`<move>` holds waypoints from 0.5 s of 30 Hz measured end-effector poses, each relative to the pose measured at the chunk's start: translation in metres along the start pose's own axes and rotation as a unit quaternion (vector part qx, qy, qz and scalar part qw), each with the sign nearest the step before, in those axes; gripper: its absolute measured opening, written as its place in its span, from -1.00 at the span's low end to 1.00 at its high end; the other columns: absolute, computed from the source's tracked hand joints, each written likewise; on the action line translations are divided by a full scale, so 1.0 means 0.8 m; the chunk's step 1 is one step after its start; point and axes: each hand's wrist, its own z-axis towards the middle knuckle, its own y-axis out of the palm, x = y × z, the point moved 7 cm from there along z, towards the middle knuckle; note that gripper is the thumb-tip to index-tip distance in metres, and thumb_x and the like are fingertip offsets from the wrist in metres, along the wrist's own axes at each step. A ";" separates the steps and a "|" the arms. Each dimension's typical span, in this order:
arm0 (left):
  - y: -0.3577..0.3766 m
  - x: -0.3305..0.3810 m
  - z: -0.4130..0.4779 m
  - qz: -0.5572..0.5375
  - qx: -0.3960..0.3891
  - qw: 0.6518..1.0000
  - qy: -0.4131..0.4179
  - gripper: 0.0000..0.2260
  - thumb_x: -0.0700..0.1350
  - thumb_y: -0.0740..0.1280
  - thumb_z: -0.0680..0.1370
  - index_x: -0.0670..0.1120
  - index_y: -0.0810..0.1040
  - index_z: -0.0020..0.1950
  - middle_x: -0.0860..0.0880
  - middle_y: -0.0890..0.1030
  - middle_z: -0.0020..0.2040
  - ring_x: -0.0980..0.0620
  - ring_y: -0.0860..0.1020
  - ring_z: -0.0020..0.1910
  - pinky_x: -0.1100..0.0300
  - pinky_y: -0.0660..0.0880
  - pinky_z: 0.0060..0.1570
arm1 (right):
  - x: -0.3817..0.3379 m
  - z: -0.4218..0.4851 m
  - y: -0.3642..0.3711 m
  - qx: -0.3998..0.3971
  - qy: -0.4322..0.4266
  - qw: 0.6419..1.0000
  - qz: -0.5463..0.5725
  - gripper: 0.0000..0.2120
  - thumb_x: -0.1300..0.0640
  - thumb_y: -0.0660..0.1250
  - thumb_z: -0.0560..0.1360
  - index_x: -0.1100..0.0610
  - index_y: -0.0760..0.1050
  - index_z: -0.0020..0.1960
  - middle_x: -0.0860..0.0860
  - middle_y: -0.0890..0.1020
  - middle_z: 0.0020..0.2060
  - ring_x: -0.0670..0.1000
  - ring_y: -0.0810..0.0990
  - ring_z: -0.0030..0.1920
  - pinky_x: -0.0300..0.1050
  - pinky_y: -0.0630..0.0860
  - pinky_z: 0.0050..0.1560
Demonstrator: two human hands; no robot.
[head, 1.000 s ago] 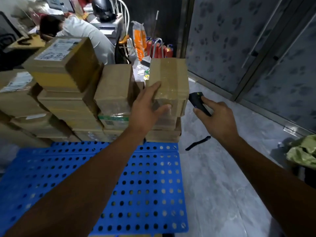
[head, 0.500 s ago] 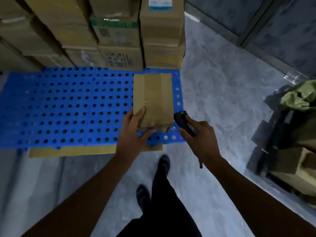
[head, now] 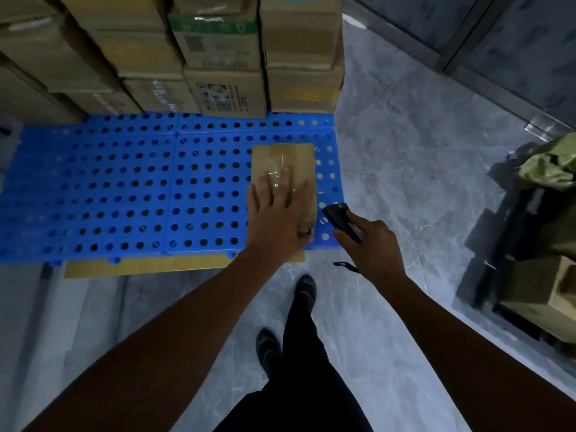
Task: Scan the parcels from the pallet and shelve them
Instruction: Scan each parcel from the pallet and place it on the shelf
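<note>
Parcel (head: 291, 159) lies on the pallet (head: 124, 188), near right part; left hand (head: 277, 219) rests flat on it, fingers spread. Right hand (head: 374, 244), just right, curls round the scanner (head: 338, 218). Boxes (head: 218, 57) stacked far

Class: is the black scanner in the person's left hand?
No, the right hand holds the scanner, while the left hand rests on the parcel.
</note>
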 end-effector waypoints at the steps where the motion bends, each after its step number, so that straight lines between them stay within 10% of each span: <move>1: 0.002 -0.003 0.001 -0.001 0.002 1.000 0.003 -0.02 0.40 0.40 0.41 0.17 -0.04 0.67 -0.12 -0.09 0.68 -0.37 -0.05 0.60 -0.43 0.01 0.49 | 0.000 0.002 -0.001 -0.005 0.006 1.000 0.016 -0.42 -0.18 0.43 0.48 -0.09 0.44 0.46 0.19 0.60 -0.04 0.22 0.60 -0.03 0.05 0.59 -0.03; 10: -0.028 -0.110 -0.047 -0.381 0.049 0.922 -0.054 -0.06 0.37 0.46 0.38 0.34 -0.01 0.62 0.04 -0.06 0.68 0.00 0.03 0.63 -0.14 0.21 0.48 | -0.048 0.013 -0.009 -0.018 -0.047 0.999 0.007 -0.40 -0.23 0.44 0.45 -0.07 0.48 0.43 0.11 0.62 -0.02 0.05 0.63 -0.11 -0.19 0.46 -0.18; 15: -0.042 -0.144 -0.080 -0.328 0.111 0.938 -0.018 -0.28 0.01 0.56 0.46 0.15 0.35 0.57 -0.04 -0.13 0.68 -0.06 -0.10 0.66 -0.28 0.30 0.48 | -0.091 0.012 0.020 -0.060 -0.083 0.995 -0.017 -0.40 -0.26 0.43 0.43 -0.12 0.47 0.43 0.08 0.61 -0.02 0.05 0.62 -0.10 -0.05 0.60 -0.09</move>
